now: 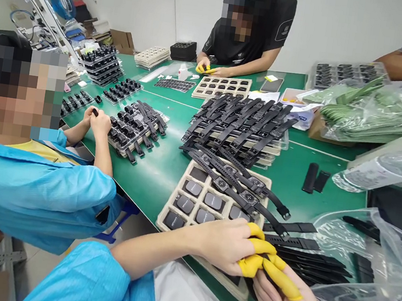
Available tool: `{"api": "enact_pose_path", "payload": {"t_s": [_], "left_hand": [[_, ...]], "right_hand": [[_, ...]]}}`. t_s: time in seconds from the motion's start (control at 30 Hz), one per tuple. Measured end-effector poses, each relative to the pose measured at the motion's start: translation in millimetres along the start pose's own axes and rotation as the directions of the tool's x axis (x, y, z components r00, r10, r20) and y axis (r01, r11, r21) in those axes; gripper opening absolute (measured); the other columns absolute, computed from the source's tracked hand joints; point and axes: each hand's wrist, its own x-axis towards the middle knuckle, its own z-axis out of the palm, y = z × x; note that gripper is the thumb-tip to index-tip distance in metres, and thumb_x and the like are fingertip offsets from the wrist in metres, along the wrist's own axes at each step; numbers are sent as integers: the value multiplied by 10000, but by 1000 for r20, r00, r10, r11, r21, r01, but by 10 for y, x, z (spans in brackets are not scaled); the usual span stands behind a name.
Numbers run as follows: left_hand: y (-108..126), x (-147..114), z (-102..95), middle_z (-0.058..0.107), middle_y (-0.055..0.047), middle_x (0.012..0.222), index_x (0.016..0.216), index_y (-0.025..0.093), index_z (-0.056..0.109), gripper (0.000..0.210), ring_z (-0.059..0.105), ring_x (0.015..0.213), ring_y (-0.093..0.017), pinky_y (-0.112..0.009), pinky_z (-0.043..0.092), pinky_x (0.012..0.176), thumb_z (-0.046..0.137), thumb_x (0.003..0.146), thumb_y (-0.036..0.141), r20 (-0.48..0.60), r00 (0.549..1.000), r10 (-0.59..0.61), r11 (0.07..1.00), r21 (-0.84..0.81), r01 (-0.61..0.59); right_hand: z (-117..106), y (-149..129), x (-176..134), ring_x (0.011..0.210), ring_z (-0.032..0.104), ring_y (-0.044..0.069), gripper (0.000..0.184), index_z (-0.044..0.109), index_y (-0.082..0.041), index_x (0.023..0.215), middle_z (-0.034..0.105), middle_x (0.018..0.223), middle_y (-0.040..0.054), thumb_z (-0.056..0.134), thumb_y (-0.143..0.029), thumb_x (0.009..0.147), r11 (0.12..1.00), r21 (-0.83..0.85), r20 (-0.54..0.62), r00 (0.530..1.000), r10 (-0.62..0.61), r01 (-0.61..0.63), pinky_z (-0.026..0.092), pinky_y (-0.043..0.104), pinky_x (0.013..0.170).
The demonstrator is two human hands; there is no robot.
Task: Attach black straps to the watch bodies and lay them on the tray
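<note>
My left hand [228, 244] and my right hand [287, 297], both with yellow finger covers, meet over the near edge of a beige tray [266, 179]. Their fingers are closed together around a small black watch part [269, 279], mostly hidden by the fingers, so its exact kind cannot be made out. Square watch bodies [214, 201] sit in the tray's compartments beyond my left hand. Several watches with straps [234, 177] lie across the tray's far side. Loose black straps [314, 261] are piled to the right of my hands.
Stacked trays of strapped watches [238, 121] stand behind my tray. Clear plastic bags [382, 295] and a bottle [389, 169] are at the right. One co-worker in blue [31, 186] works at the left, another in black [253, 43] across the green table [163, 150].
</note>
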Motion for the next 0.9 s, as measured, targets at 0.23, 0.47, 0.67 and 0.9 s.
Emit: {"api": "enact_pose_path", "payload": {"t_s": [0.23,0.47,0.67,0.9], "left_hand": [[79,-19,-74,662,-206,1367,1458,-1,499,501,591,1334,-249,-331,487,1155,470,1059,302,-40,999,-20,990,-143,14],[69,-201,-516,711,-144,1223,1374,132,591,398,700,1136,-274,-376,589,954,474,993,127,32,983,-178,979,110,174],[-242,-377,-996,731,-121,916,979,174,723,250,702,938,-282,-392,557,882,484,945,110,26,966,-256,897,379,227],[-1083,-489,-1354,779,-87,1063,980,209,725,296,699,971,-253,-305,512,858,449,888,157,135,827,-546,827,244,507]], "right_hand": [[-123,70,9,471,358,125,399,613,-233,756,433,521,-34,738,-592,881,988,-73,-16,990,-138,136,321,267,454],[-354,-67,103,637,586,237,310,770,-260,944,655,656,29,799,-541,817,747,-561,100,925,-367,357,504,355,609],[-319,-252,202,724,637,239,312,748,-251,1081,713,793,39,650,-514,945,661,-645,148,911,-386,384,522,359,702],[-823,-411,961,1344,449,446,491,614,-90,1293,584,1368,295,500,-444,972,171,-978,-206,661,-721,-118,382,599,1087]]}}
